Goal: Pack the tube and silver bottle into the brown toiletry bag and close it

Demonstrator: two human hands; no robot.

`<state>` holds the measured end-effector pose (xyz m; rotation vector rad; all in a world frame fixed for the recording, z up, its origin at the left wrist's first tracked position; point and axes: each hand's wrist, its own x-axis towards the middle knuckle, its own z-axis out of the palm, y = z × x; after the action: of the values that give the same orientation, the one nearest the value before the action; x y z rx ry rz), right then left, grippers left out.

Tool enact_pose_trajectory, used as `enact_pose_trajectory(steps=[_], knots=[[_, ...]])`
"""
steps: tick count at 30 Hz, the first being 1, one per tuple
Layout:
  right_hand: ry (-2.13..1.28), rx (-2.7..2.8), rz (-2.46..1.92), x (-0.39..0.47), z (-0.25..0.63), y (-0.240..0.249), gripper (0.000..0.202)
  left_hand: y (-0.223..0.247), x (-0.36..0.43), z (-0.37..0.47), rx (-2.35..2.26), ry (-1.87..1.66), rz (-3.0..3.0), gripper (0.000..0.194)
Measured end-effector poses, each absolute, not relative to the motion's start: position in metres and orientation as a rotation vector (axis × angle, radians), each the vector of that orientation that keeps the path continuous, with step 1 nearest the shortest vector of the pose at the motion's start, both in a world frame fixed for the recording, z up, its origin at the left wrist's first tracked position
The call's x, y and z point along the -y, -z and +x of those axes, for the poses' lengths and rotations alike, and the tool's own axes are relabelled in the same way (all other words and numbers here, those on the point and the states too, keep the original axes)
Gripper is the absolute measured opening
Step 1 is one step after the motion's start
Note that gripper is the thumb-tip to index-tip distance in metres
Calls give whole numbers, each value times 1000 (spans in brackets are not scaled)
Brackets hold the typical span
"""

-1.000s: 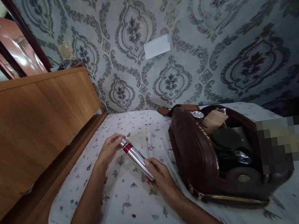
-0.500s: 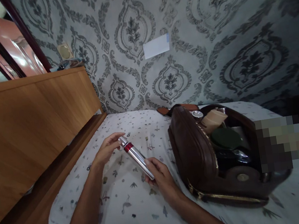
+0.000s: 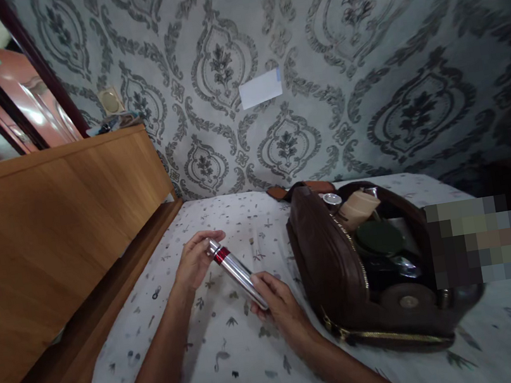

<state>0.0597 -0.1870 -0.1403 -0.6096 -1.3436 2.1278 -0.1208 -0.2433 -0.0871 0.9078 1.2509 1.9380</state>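
A slim silver bottle (image 3: 240, 274) with a red band and a shiny silver cap (image 3: 214, 245) is held tilted above the patterned sheet, its cap end pointing up and left. My right hand (image 3: 279, 300) grips its lower end, thumb on top and fingers underneath. At the other end, my left hand (image 3: 195, 261) has its fingers closed about the cap, the index finger reaching past its top. To the right of my hands sits a brown leather bag (image 3: 322, 252), unzipped, with several items inside.
In the bag are a beige tube (image 3: 358, 208), a dark green round lid (image 3: 380, 238) and a small white-topped container (image 3: 332, 200). A wooden bed board (image 3: 61, 208) runs along the left. Patterned wallpaper (image 3: 220, 56) covers the wall behind. A blurred patch hides the right side.
The view has tilted up slightly and shifted. My left fingers have moved a little over the cap, the index finger now extending farther across it. The right hand keeps its grip on the bottle.
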Motion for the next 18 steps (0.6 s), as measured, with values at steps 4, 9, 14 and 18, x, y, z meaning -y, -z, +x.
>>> enact_pose_trajectory(steps=[4,9,14,18], knots=[[-2140,1320,-616,187,68,139,51,91,232,-107,-1223,-2050,742,21],[-2293,1124,-683,189,83,140,51,89,232,-89,-1069,-1961,801,24],[-2379,996,-700,189,89,135,51,86,229,-79,-1140,-1935,820,25],[-2412,924,-688,189,91,135,50,84,226,-81,-1247,-1854,855,34]])
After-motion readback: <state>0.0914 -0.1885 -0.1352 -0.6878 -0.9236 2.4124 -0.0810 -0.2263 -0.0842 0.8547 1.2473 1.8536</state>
